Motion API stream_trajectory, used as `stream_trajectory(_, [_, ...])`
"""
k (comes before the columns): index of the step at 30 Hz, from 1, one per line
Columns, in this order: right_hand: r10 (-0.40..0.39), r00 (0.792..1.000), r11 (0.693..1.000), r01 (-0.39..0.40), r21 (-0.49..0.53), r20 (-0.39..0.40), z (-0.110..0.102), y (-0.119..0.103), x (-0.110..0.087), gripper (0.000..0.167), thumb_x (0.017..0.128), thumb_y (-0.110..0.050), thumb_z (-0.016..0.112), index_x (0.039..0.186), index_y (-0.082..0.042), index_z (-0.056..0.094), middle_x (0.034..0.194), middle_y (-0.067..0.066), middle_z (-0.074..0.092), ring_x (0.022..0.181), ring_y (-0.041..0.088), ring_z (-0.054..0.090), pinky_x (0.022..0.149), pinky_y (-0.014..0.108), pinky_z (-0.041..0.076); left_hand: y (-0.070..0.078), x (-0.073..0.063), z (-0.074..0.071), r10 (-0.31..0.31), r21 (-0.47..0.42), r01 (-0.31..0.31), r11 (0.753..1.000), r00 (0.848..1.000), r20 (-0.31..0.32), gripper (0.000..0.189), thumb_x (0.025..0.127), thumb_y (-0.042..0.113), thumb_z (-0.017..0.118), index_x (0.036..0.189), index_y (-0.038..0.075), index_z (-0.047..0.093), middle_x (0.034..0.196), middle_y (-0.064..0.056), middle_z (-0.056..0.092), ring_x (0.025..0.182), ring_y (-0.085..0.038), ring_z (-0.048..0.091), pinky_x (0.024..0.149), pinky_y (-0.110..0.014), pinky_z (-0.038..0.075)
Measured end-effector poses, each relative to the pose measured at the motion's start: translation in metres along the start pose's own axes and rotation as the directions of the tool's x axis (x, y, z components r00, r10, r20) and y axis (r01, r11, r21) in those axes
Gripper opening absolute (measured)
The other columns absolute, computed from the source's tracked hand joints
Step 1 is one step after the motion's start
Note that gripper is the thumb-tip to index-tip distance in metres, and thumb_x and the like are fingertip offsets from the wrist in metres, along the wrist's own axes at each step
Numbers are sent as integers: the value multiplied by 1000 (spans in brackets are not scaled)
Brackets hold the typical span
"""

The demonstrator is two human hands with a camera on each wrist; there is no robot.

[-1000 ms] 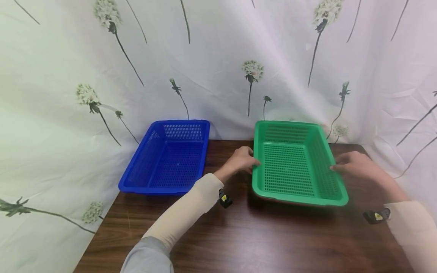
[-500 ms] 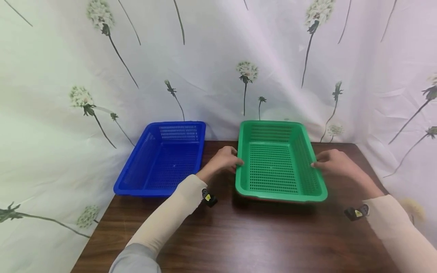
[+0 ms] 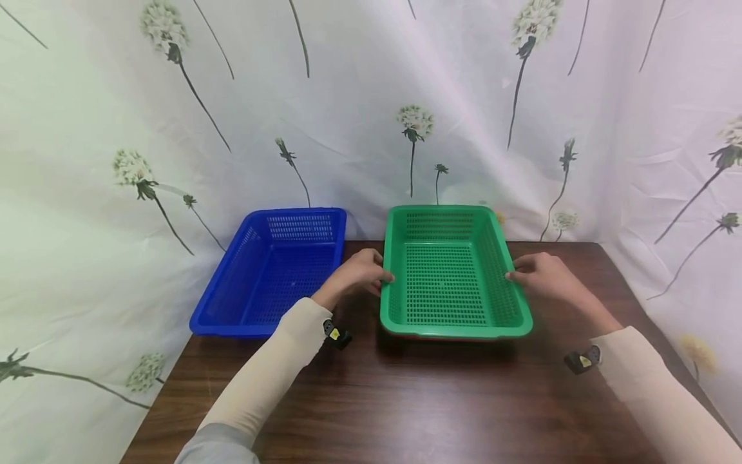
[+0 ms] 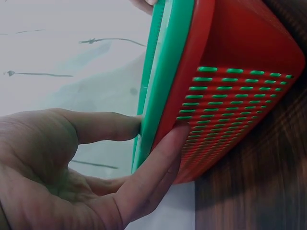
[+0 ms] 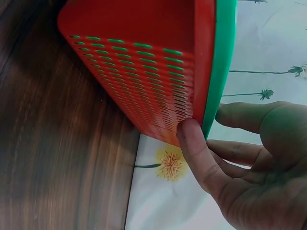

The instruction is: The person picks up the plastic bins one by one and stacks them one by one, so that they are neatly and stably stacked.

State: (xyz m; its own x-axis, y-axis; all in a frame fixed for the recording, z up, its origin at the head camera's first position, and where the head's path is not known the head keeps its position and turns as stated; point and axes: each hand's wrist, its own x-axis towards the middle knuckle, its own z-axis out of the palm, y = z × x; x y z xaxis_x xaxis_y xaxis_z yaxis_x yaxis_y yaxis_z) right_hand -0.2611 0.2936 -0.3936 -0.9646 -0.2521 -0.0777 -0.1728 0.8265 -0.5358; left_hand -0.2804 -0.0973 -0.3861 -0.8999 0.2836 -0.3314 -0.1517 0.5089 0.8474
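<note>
A green slotted plastic basket (image 3: pixel 458 332) sits nested inside a red basket (image 4: pixel 249 43), whose slotted wall shows in both wrist views. My left hand (image 3: pixel 362 270) grips the stacked rims on the left side, thumb on the green rim and fingers against the red wall. On the opposite side my right hand (image 3: pixel 542 276) pinches the rims the same way; in the right wrist view its fingertips press below the red rim (image 5: pixel 204 62). Nothing lies in the green basket. The red one is almost wholly hidden beneath it in the head view.
A blue slotted basket (image 3: pixel 199 319) stands to the left, near the back of the dark wooden table (image 3: pixel 371 412). Behind and beside the table hangs a white curtain (image 3: pixel 348 129) printed with dandelions. Each wrist carries a small black camera (image 3: pixel 582 361).
The stacked green and red baskets have shifted left toward the blue basket, with both hands moving along on their rims. The head view has also turned slightly.
</note>
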Motion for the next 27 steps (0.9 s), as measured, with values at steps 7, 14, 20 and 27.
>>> stream_trajectory(7, [32, 999, 999, -32, 27, 11, 4, -3, 3, 51, 104, -32, 70, 133, 10, 67, 122, 26, 76, 100, 27, 75, 78, 40, 59, -5, 0, -6, -6, -28, 6, 1000, 1000, 0, 53, 97, 3, 75, 142, -11, 51, 120, -29, 71, 88, -31, 79, 82, -45, 68])
stream_trajectory(14, [36, 998, 999, -35, -3, 55, -2, -6, 4, 52, 105, -35, 68, 134, 8, 68, 115, 21, 79, 88, 21, 76, 76, 38, 61, -6, -3, -10, -3, -23, 4, 1000, 1000, 15, 62, 99, 7, 74, 150, -11, 44, 126, -29, 68, 94, -33, 79, 88, -47, 66])
stream_trajectory(20, [-16, 1000, 999, 15, -41, -14, -26, -26, 7, 40, 107, -32, 65, 128, 1, 74, 118, 22, 78, 99, 32, 75, 84, 50, 61, -1, -13, -30, 0, -5, 0, 1000, 1000, 11, 67, 102, 11, 71, 155, -14, 39, 135, -34, 65, 106, -43, 77, 84, -40, 68])
stream_trajectory(27, [-52, 998, 995, 54, 81, -27, -50, -76, 18, 36, 109, -32, 61, 129, -4, 73, 103, 14, 78, 81, 23, 73, 72, 35, 56, 5, -27, -68, -2, 30, 3, 1000, 999, -48, 50, 105, 15, 67, 147, -9, 53, 134, -32, 68, 97, -33, 78, 85, -41, 67])
